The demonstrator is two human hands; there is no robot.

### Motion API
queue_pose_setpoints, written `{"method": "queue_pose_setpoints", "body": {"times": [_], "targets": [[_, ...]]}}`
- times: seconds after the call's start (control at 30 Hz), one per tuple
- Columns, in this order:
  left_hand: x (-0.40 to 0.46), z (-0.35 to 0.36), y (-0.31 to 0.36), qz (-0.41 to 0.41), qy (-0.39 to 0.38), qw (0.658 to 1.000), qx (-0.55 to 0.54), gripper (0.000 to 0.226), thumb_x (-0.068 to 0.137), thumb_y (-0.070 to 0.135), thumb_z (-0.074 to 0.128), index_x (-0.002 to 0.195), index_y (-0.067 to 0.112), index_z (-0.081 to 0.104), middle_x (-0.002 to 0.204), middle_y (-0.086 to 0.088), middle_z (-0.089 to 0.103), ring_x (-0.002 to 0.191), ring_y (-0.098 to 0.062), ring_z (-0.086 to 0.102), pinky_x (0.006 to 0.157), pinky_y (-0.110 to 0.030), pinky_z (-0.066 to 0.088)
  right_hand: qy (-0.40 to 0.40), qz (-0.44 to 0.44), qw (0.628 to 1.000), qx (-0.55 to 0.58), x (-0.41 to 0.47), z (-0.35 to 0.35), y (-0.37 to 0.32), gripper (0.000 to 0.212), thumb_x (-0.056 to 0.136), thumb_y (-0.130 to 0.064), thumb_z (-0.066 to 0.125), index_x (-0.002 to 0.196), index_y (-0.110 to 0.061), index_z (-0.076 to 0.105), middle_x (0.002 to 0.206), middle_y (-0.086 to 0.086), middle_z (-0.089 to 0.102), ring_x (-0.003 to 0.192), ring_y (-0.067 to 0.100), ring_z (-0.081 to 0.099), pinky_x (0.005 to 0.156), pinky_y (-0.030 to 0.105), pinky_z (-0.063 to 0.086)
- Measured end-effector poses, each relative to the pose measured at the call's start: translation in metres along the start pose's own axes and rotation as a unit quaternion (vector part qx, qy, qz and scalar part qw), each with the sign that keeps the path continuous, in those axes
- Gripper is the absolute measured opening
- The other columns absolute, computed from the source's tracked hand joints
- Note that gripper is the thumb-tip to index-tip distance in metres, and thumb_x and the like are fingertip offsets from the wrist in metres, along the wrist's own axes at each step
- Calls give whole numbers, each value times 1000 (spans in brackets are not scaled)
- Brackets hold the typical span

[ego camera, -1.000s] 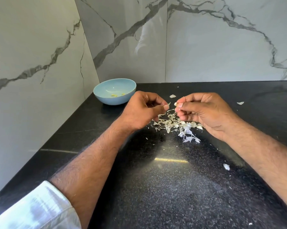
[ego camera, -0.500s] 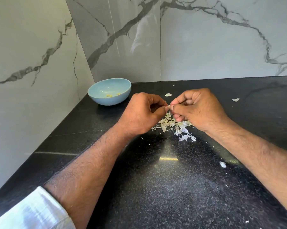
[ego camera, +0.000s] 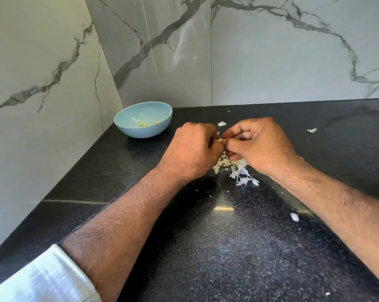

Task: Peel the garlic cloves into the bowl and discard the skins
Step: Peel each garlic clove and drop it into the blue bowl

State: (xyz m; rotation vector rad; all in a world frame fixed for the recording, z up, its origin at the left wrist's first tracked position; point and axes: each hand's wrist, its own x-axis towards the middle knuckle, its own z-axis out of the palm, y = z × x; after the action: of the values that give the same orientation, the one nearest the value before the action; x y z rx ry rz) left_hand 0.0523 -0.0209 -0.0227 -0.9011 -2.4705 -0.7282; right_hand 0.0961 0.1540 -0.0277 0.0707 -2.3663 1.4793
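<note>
While both hands (ego camera: 225,147) meet, clove (ego camera: 220,140) prob. pinched btwn fingers (ego camera: 232,142)

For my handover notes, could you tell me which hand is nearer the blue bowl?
Left. The left hand is just right of the blue bowl; the right hand is beyond it, farther right.

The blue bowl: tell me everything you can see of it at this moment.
The blue bowl is round, pale blue inside and out, smooth and matte, perhaps ceramic or plastic. It stands upright on the black speckled counter, in the far left corner close to the marble-look walls. A few small yellowish pieces, likely peeled garlic, lie on its bottom; otherwise it looks nearly empty. Neither hand touches it; the left hand works apart, to its right.
</note>
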Motion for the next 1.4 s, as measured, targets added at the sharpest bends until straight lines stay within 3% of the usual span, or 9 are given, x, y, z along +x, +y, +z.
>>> {"method": "queue_pose_setpoints", "body": {"times": [0.13,0.23,0.37,0.53,0.73,0.97,1.17,1.27,1.4], "targets": [[0,2,-1,-38,-15,998,-45,15,93,27,73,82,18,73,62,7,64,55,-11,57,55,-30,50,-13,-2,1000,5,0,-1,2,7,89,-9,82,93,-14,80,73,4,78,67,21,78,71,50,67],[-1,0,-5,-55,-28,992,-110,11,95,21,71,84,19,74,64,4,70,56,-15,68,55,-35,58,-19,-1,1000,8,1,-4,2,6,91,-8,80,95,-12,80,75,4,79,68,21,78,72,49,67],[-2,-5,-8,-54,-47,983,-167,12,101,12,69,91,16,74,67,1,74,56,-12,72,52,-23,53,-33,-1,999,19,3,-11,2,7,93,-6,78,98,-10,80,75,6,79,69,23,78,73,46,67],[-3,-5,-8,-54,-42,981,-181,10,99,12,70,91,14,75,66,1,73,56,-14,72,55,-28,58,-51,-4,998,27,4,-14,4,9,93,-5,78,100,-10,79,76,7,78,70,24,78,71,39,66],[-4,-6,-11,-89,-65,961,-255,10,101,13,69,92,13,73,71,-8,75,57,-16,70,54,-29,55,-108,62,979,160,6,-19,6,15,91,4,74,106,2,75,88,23,76,75,29,71,71,34,63],[-3,-6,-13,-127,-80,942,-299,11,99,8,69,90,9,75,71,-8,74,55,-13,65,49,-23,47,-155,87,954,243,6,-24,1,18,91,9,69,109,6,71,86,21,71,72,23,66,68,29,61],[-2,-6,-11,-170,-98,893,-404,12,102,4,66,93,0,72,70,-10,69,52,-14,59,47,-24,45,-126,53,977,161,5,-20,7,15,92,4,73,106,1,73,86,21,76,69,23,69,66,32,61],[-2,-5,-9,-181,-95,882,-424,14,102,3,64,93,-6,70,68,-10,67,50,-14,56,45,-23,43,-55,-46,997,7,2,-16,8,12,89,-6,81,96,-14,77,80,7,76,69,21,71,61,33,61],[-2,-3,-7,-190,-97,875,-434,16,102,2,63,90,-5,70,69,-12,67,51,-14,56,44,-22,43,-9,-144,982,-121,1,-15,9,15,86,-9,83,91,-23,78,76,-8,72,66,8,66,60,21,57]]}}
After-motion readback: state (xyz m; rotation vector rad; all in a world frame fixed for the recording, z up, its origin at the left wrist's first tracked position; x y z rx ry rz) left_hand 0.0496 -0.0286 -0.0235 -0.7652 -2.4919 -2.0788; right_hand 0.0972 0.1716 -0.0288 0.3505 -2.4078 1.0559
